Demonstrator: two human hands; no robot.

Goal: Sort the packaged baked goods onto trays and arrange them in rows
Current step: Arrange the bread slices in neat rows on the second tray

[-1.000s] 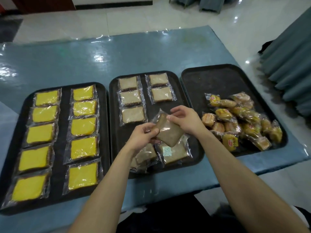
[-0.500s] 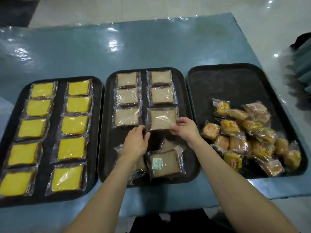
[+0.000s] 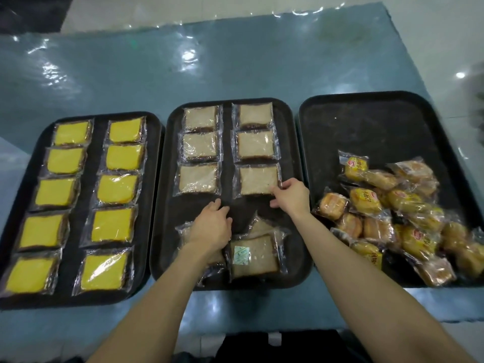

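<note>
Head view: right grip [image 3: 290, 196] touches corner of bread packet [image 3: 258, 180].

Left hand [image 3: 212, 227] palm down, loosely curled, right hand [image 3: 291, 197] stretched forward

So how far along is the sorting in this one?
Done: the left tray holds ten yellow cakes in two rows. In hand: the middle tray has six brown slices lined up; the right hand touches the sixth slice at its near corner, and the left hand hovers by the loose brown packets. Left: those packets, and the bun pile on the right tray, unsorted.
</note>
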